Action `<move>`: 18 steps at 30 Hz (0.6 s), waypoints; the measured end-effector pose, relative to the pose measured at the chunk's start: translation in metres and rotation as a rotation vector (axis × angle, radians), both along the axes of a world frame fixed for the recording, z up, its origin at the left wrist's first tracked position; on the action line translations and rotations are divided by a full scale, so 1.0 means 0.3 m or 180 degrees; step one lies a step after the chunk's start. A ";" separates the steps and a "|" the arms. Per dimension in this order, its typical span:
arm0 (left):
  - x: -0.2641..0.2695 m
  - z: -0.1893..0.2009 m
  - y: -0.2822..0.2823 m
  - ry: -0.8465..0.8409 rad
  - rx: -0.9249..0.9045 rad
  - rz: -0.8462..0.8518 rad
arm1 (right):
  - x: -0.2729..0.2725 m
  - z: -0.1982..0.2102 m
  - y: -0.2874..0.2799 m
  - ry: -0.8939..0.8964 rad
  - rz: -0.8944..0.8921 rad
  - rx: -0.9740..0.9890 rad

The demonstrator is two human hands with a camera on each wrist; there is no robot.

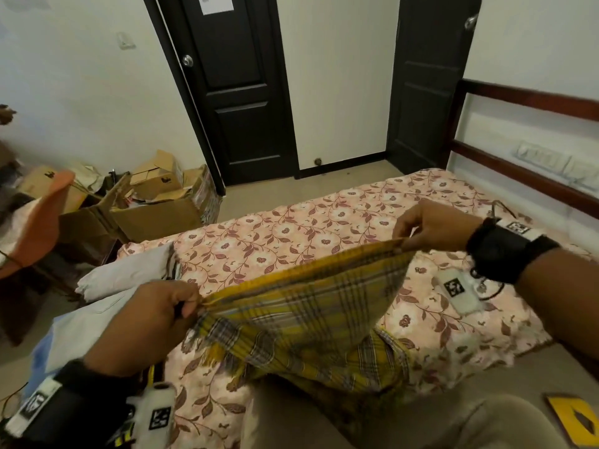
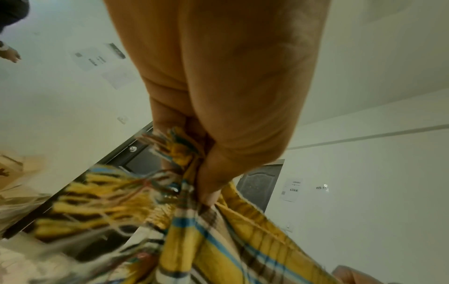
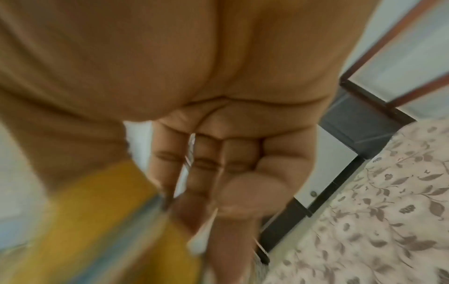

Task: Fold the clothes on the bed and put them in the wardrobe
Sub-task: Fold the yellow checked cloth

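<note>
A yellow plaid cloth (image 1: 308,306) with a fringed edge hangs stretched between both hands above the bed (image 1: 291,231). My left hand (image 1: 162,315) grips its near-left corner in a fist; the left wrist view shows the fingers (image 2: 211,184) curled round bunched fabric and the cloth (image 2: 218,249) hanging below. My right hand (image 1: 431,228) pinches the far corner between thumb and fingers. In the blurred right wrist view that hand (image 3: 206,182) curls on the yellow cloth (image 3: 97,221). The cloth's lower part sags onto my lap. Other pale garments (image 1: 123,273) lie at the bed's left end.
The bed has a pink floral sheet and a dark wooden headboard rail (image 1: 525,102) on the right. Two black doors (image 1: 240,92) stand ahead. Cardboard boxes (image 1: 155,202) and an orange chair (image 1: 39,222) crowd the floor at left. A tagged white device (image 1: 457,290) lies on the sheet.
</note>
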State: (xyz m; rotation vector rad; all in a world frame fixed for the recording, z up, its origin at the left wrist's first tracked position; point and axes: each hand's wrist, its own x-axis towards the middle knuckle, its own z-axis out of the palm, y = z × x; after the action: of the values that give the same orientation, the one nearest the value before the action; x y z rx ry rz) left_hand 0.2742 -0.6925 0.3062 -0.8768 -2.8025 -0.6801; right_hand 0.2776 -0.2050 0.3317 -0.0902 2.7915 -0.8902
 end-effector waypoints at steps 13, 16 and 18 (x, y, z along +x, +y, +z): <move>-0.288 0.701 0.236 0.1982 0.0026 -0.0184 | 0.043 0.619 -0.028 0.1989 -0.1289 0.1456; -0.370 0.798 0.234 0.1706 -0.0411 -0.0283 | 0.042 0.709 0.039 0.1060 -0.1205 0.1205; -0.411 0.815 0.244 0.1517 -0.0663 -0.0344 | 0.037 0.746 0.079 0.0703 -0.1318 0.0869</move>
State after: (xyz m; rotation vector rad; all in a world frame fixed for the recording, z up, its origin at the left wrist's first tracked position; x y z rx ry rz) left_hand 0.1510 -0.6194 0.5508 -1.0666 -2.4330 -0.1558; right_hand 0.2886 -0.1813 0.5553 0.4747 3.1719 -0.5924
